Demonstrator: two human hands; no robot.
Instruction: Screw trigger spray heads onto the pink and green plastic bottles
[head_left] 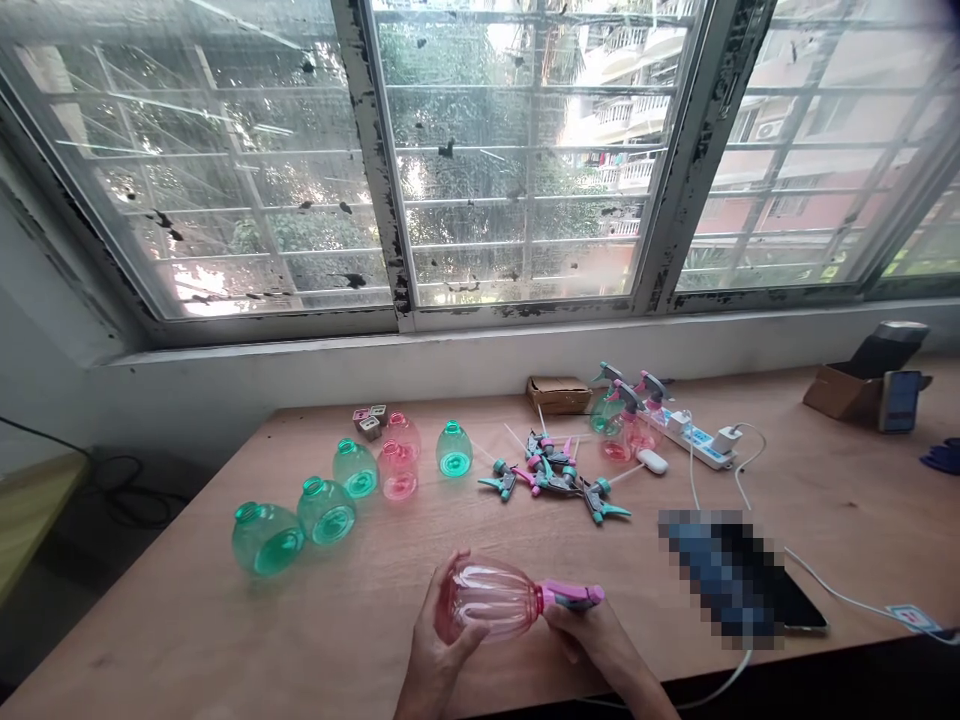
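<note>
Near the front edge of the wooden table (225,620), my left hand (435,640) cups the base of a pink plastic spray bottle (491,598) lying on its side. My right hand (592,640) pinches the bottle's neck, where a pink and grey trigger spray head (574,597) sits. Both hands are closed on it. Loose green and pink bottle bodies (352,470) lie in a row at the left. A pile of loose spray heads (555,475) lies in the middle. Assembled spray bottles (626,425) stand further back.
A power strip (701,440) with a plug and white cables lies at the right. A phone (750,575) rests by the front edge. Small cardboard boxes (559,393) and another box with a phone (874,385) sit near the window wall. Small cubes (369,420) lie behind the bottle bodies.
</note>
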